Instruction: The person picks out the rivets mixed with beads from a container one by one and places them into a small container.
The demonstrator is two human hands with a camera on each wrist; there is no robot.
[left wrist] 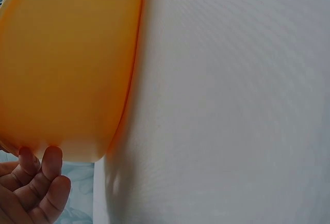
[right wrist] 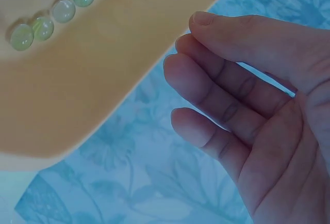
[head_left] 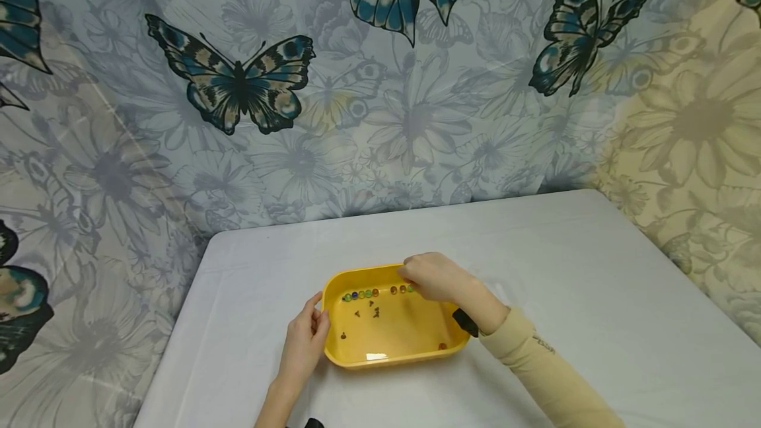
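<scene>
My left hand [head_left: 306,339] grips the left end of the yellow tray [head_left: 357,359]. My thumb is on the rim and my fingers [left wrist: 45,163] curl against the outside wall. The tray sits flat on the white surface [head_left: 594,296], near the middle.

My right hand [head_left: 433,276] is over the far edge of the tray. It holds nothing. The fingers [right wrist: 216,90] are almost straight and lie close together, and the tips are just beside the marbles.

The marbles [head_left: 361,294] lie in a row along the far wall inside the tray. They are green, blue and orange. A few small dark bits [head_left: 375,312] lie on the tray floor. One more marble [head_left: 442,346] sits in the near right corner.

A butterfly cloth [head_left: 238,84] hangs behind the surface.
</scene>
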